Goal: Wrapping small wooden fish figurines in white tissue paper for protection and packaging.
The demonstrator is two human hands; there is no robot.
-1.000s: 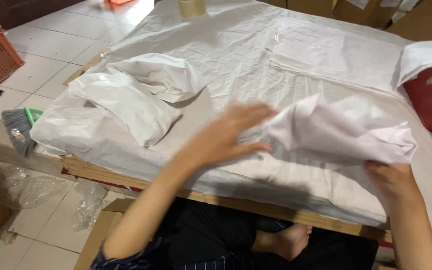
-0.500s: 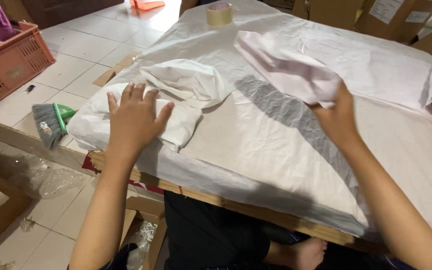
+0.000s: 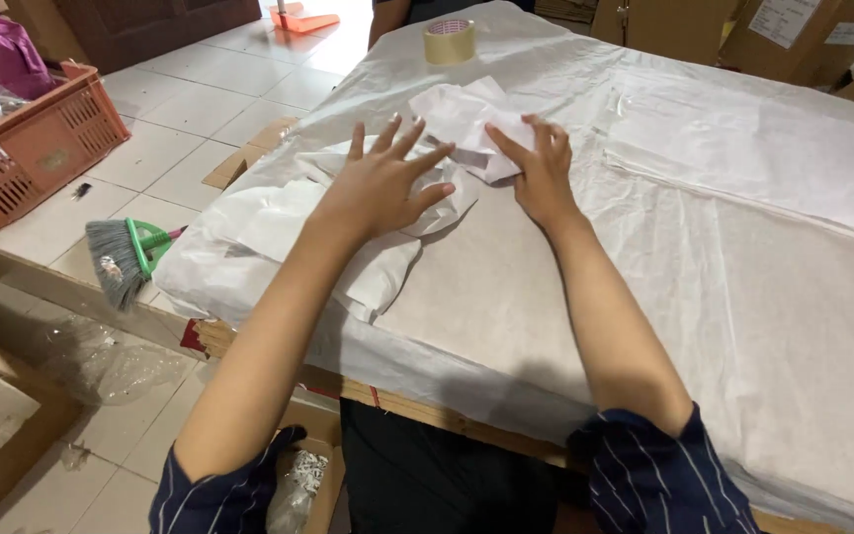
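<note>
Crumpled white paper (image 3: 467,124) lies under both hands (fingers spread flat, gripping nothing): left (image 3: 383,183), right (image 3: 541,173).

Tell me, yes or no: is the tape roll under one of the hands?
No, the tape roll lies apart at the table's far end, beyond both hands.

A wide table (image 3: 743,326) draped in white sheeting fills most of the view, its wooden edge (image 3: 427,410) showing along the near side. A roll of tan tape (image 3: 450,41) stands on it, beyond the hands. Left of the left hand, the floor (image 3: 190,94) is pale square tile, lit evenly. An orange plastic crate (image 3: 32,148) sits far left, and a grey brush with a green handle (image 3: 126,255) lies below the table's corner. Cardboard boxes (image 3: 704,30) line the far side, past the right hand. Crumpled clear plastic (image 3: 101,361) lies on the tiles.
</note>
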